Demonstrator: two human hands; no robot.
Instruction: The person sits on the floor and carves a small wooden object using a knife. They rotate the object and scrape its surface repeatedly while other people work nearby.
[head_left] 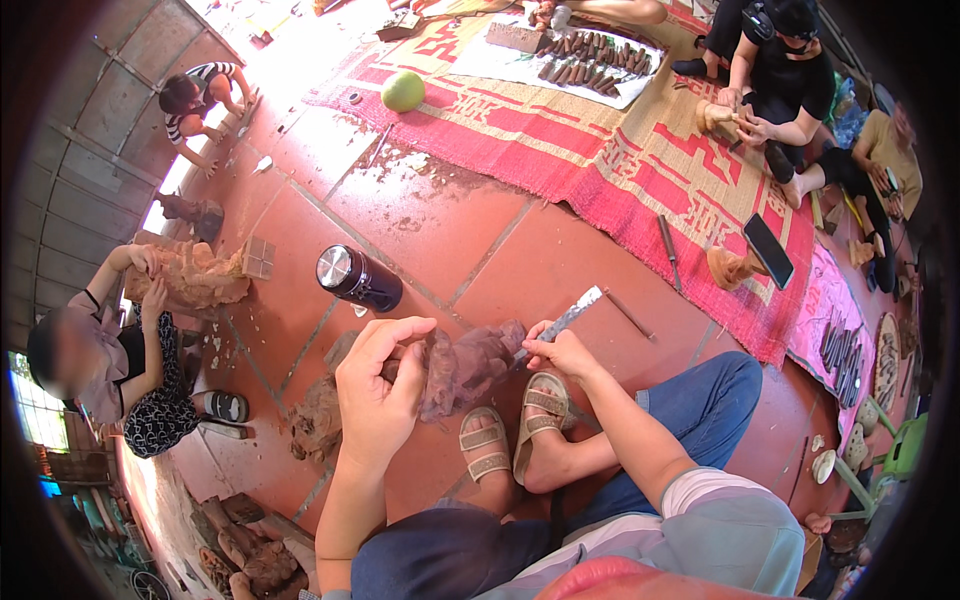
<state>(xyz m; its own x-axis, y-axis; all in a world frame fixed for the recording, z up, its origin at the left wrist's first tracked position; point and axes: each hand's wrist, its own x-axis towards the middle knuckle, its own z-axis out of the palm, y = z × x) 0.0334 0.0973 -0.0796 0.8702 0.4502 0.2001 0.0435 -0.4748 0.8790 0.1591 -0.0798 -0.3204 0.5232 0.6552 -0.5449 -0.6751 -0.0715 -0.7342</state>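
Observation:
A brown wood carving (468, 368) with a knobbly, figure-like surface lies in front of me, above my sandalled feet. My left hand (378, 385) is closed at its left end, thumb and forefinger curled around; the other fingers are partly hidden. Pinched in my right hand (560, 352) is a narrow grey-white strip (580, 308), its lower end against the carving's right side. What the strip is made of cannot be made out. Behind my left hand, a second rough wood carving (318, 415) rests on the tiles.
A dark thermos flask (362, 280) stands beyond my left hand. A thin brown stick (630, 314) lies to the right. A chisel (669, 252), a phone (768, 252) and a green round fruit (403, 91) are on the red mat (560, 160). Several people work around.

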